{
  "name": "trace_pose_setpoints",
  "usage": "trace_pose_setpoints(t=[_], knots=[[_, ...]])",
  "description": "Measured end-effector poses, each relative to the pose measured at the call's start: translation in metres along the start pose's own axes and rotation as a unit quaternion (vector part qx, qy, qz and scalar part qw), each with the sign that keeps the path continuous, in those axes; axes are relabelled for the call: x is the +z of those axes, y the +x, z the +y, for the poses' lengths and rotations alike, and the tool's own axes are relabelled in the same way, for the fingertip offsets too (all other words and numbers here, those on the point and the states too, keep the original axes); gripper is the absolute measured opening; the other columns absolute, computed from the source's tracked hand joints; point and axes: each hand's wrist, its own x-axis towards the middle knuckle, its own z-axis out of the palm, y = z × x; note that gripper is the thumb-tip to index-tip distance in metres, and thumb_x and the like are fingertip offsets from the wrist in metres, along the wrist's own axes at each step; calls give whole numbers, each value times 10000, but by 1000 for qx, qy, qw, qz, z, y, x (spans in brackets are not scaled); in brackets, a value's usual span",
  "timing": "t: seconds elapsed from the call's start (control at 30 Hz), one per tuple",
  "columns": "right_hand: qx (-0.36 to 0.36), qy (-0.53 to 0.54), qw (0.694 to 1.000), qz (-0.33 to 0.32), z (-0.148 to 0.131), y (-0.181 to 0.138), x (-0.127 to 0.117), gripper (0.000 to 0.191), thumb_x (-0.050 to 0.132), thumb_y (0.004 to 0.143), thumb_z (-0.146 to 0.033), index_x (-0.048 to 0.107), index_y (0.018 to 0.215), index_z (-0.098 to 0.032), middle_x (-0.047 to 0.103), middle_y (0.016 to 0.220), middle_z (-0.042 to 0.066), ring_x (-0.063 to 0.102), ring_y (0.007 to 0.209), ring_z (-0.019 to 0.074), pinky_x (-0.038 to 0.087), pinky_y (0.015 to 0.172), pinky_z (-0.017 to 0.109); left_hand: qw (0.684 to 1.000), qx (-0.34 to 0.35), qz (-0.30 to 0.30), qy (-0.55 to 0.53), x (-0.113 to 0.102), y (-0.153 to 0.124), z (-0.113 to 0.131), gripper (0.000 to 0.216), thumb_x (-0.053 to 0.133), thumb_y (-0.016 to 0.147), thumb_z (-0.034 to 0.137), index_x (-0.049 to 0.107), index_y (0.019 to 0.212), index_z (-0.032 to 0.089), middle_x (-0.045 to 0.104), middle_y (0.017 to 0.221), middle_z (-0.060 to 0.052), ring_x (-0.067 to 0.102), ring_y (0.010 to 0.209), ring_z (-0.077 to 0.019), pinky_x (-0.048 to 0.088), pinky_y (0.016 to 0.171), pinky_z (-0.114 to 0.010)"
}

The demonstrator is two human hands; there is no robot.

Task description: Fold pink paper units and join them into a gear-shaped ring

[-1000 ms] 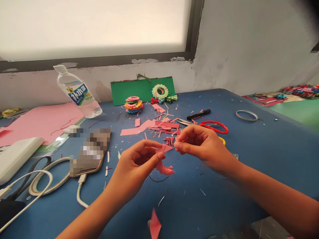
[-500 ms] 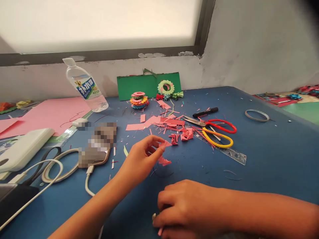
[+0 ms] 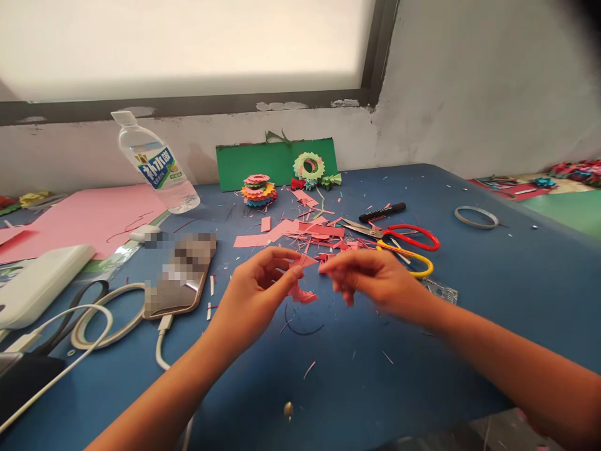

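Pinching a small folded pink paper piece (image 3: 302, 293) between thumb and forefinger, the left hand (image 3: 256, 294) holds it just above the blue table (image 3: 422, 376). The left fingers (image 3: 285, 275) are clenched on the upper part of the piece, and its crumpled lower part hangs below them.

Head view, right side: the right hand (image 3: 378, 283) is motion-blurred. Its fingers (image 3: 334, 268) are drawn together just beside the left fingers, near the top corner of the piece. Whether they grasp it, or a separate scrap, cannot be told.

Head view, beyond the fingers:
- Loose pink paper offcuts (image 3: 300, 230) lie scattered close behind both hands.
- Red-handled scissors (image 3: 409, 235) and yellow-handled scissors (image 3: 416, 266) lie just past the right fingers, with a black marker pen (image 3: 382, 212) behind them.
- A stacked multicolour paper rosette (image 3: 256, 190) and a pale green paper ring rosette (image 3: 308, 166) stand well beyond, against a green card (image 3: 272, 161).
- A large pink paper sheet (image 3: 79, 219) lies far to the left of the left fingers.

Progress, as a judgement: cutting appears largely done, given the offcuts and the set-down scissors. Two rosettes look complete. The pink piece in hand reads as a part-formed unit, well short of those finished items in size and layers.
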Motion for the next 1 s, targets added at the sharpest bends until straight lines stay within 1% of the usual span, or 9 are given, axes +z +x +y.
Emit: trace_pose_setpoints(t=[0.1, 0.2, 0.33, 0.47, 0.6, 0.73, 0.83, 0.9, 1.0], knots=[[-7, 40, 996, 81, -2, 6, -11, 163, 569, 821, -226, 641, 966, -209, 554, 691, -23, 512, 557, 63, 452, 538, 190, 1000, -6, 10, -12, 0, 0, 1, 193, 570, 804, 310, 544, 949, 184, 652, 659, 10, 681, 626, -163, 508, 623, -261], [0, 49, 994, 100, -1, 7, -14, 161, 599, 798, -223, 641, 954, -215, 525, 599, -47, 465, 496, 50, 395, 455, 160, 999, -4, 9, -33, 1, -1, 2, 186, 581, 794, 307, 560, 932, 183, 645, 641, 16, 681, 641, -156, 520, 631, -250], [32, 24, 995, 91, 1, 8, -13, 119, 616, 781, -237, 664, 881, -193, 553, 609, -39, 462, 482, 44, 383, 437, 158, 999, 1, 3, -46, 2, -3, 3, 187, 590, 789, 304, 561, 932, 186, 650, 646, 21, 681, 640, -153, 525, 634, -248], [98, 8, 994, 46, 1, 8, -12, 219, 627, 770, -225, 643, 985, -182, 610, 783, 0, 553, 622, 68, 481, 615, 213, 999, 5, -5, -37, 2, -4, 5, 173, 582, 794, 292, 554, 930, 190, 663, 686, 18, 681, 603, -148, 513, 607, -244], [101, 11, 995, 3, 2, 8, -13, 395, 705, 675, -150, 621, 1058, -200, 625, 881, 7, 579, 819, 105, 481, 757, 246, 1000, 11, -7, -28, 3, -5, 6, 162, 573, 801, 285, 551, 924, 181, 661, 690, 13, 681, 601, -146, 510, 601, -239], [112, -39, 992, 36, 0, 10, -13, 224, 659, 730, -203, 674, 950, -162, 646, 753, 13, 584, 681, 99, 493, 671, 254, 1000, 16, -17, -21, 2, -4, 5, 161, 571, 809, 294, 548, 932, 192, 641, 720, 16, 683, 612, -143, 498, 583, -225], [75, -79, 993, 33, -2, 10, -13, 140, 639, 748, -227, 701, 861, -172, 644, 800, 25, 568, 656, 95, 483, 586, 232, 999, 23, -29, -6, 2, -5, 3, 165, 554, 825, 309, 546, 949, 201, 632, 738, 11, 686, 627, -151, 498, 598, -236], [69, -86, 994, 25, -3, 9, -14, 137, 652, 732, -214, 706, 853, -181, 652, 865, 32, 589, 723, 109, 500, 639, 245, 999, 30, -34, 10, 2, -6, 2, 165, 549, 830, 315, 549, 951, 203, 629, 771, 4, 686, 626, -152, 503, 610, -244], [107, -51, 993, 20, -2, 8, -15, 229, 704, 685, -230, 693, 908, -179, 681, 834, 28, 629, 780, 142, 514, 745, 295, 997, 45, -37, 53, 3, -7, 0, 164, 532, 842, 316, 555, 958, 203, 624, 773, -1, 683, 635, -151, 509, 617, -249]])
